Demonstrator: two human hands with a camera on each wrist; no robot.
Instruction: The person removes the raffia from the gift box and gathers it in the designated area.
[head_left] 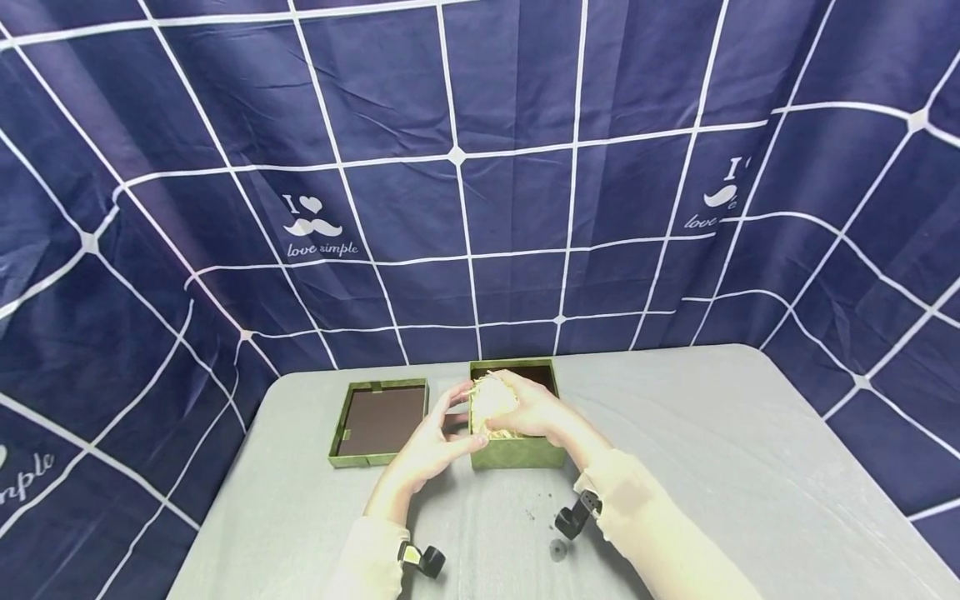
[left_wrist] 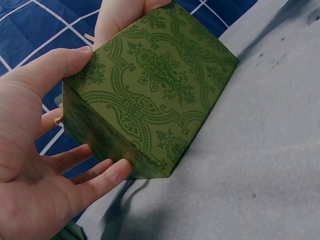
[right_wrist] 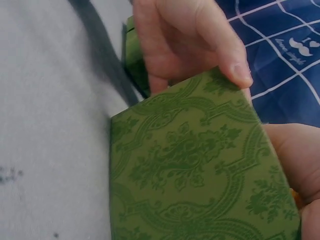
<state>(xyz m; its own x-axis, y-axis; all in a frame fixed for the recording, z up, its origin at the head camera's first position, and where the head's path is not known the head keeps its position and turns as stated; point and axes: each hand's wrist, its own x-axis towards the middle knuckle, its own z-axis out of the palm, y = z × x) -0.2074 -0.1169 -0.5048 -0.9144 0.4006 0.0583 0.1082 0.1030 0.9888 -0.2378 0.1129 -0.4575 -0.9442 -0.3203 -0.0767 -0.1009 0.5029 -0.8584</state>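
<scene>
An open green box (head_left: 517,454) with a darker green ornamental pattern stands on the table, its inside dark. My left hand (head_left: 438,442) holds it at the front left corner. In the left wrist view, the thumb lies at the top corner and the other fingers rest against the side wall (left_wrist: 100,135). My right hand (head_left: 528,404) reaches over the rim and grips a clump of pale yellow shredded filler (head_left: 495,400) in the left part of the box. Strands stick up above the clump. The box's front wall (right_wrist: 185,170) hides most of the right hand in the right wrist view.
Left of the box lies a shallow green lid (head_left: 382,417), dark inside face up. A grey cloth (head_left: 675,467) covers the table, with some dark specks and a small round mark in front of the box. A blue curtain (head_left: 525,200) with white lines hangs behind and at both sides.
</scene>
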